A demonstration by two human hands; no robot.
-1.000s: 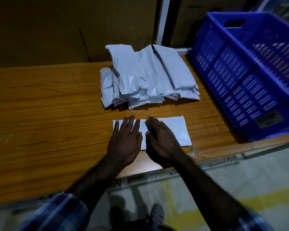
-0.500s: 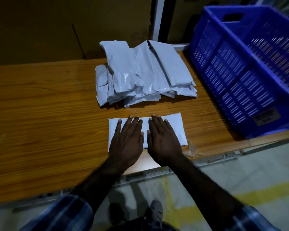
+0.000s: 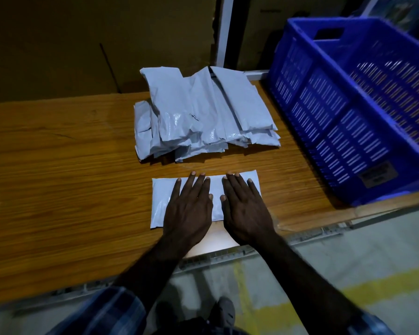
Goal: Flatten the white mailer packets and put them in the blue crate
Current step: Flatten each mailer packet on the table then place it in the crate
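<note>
Nearest the camera, both hands lie palm-down and side by side on a single white packet at the front edge of the wooden surface. The left hand covers the packet's middle-left and the right hand its right part, fingers straight and spread, thumbs nearly meeting in the gap between them; neither hand grips anything, they only press. The packet lies lengthwise across the surface and already looks fairly flat, with its left end showing bare beyond the left hand.

To flatten it well, the judgement here is to keep the palms low and sweep outward from the centre toward both short ends, so trapped air leaves through the seams rather than bunching under the fingers. Even pressure from both sides should stop the slick plastic sliding off the near edge, which sits close behind the wrists.

Beyond the fingertips, a little apart from the pressed packet, a heap of crumpled packets waits, overlapping and puffy. Further right and back stands the blue crate, its slatted wall facing the heap; what can be seen of its inside shows no packet, so most of the task seems to lie ahead.
</note>
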